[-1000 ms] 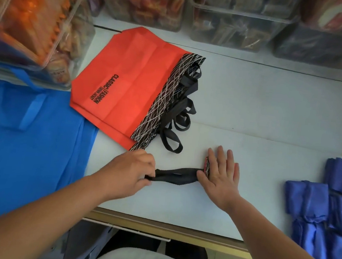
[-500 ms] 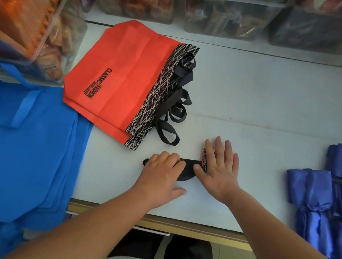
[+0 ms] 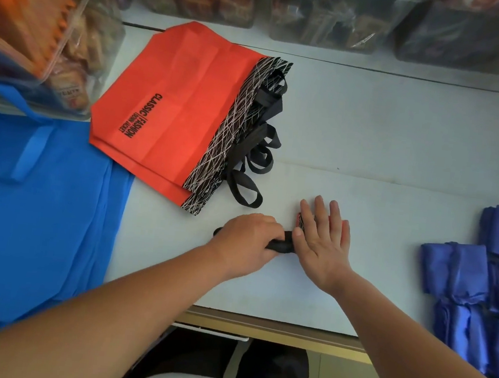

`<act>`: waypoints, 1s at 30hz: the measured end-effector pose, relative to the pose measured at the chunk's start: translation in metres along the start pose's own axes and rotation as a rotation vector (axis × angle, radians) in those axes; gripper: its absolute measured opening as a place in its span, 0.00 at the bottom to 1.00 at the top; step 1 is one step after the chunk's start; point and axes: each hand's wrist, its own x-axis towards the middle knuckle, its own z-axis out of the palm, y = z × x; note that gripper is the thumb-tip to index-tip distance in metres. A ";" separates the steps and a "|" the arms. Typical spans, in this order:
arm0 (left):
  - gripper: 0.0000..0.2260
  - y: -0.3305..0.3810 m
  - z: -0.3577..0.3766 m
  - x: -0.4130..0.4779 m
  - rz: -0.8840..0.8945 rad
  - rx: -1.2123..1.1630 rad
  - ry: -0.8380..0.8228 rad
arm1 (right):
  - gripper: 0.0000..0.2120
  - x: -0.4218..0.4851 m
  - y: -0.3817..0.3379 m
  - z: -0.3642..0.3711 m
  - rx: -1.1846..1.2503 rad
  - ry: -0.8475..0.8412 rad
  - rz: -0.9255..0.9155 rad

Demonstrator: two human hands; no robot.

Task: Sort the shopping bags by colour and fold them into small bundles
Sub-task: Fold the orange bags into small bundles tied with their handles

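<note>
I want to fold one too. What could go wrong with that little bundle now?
The bundle is pinned under the flat right hand; lifting it might let the folds spring open. The strap in the left hand could slip loose. Loops of the red bags lie close and may snag.

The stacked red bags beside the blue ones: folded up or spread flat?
Spread flat: red bags lie unfolded at full size, black handles loose on the table.

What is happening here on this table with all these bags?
A person is folding a red bag into a small bundle. The right hand presses it flat on the table, while the left hand grips its black strap. More red bags lie behind, blue bags on the left, finished blue bundles on the right.
</note>
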 end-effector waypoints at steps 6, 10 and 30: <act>0.05 -0.015 -0.048 -0.027 -0.196 -0.625 0.006 | 0.36 -0.002 -0.001 0.000 -0.007 0.006 0.007; 0.08 -0.014 -0.054 -0.033 -0.400 -0.967 0.183 | 0.40 -0.003 -0.005 -0.003 0.055 0.014 0.030; 0.08 -0.030 0.005 -0.063 0.195 0.115 0.357 | 0.31 -0.007 -0.010 0.013 -0.085 0.189 0.026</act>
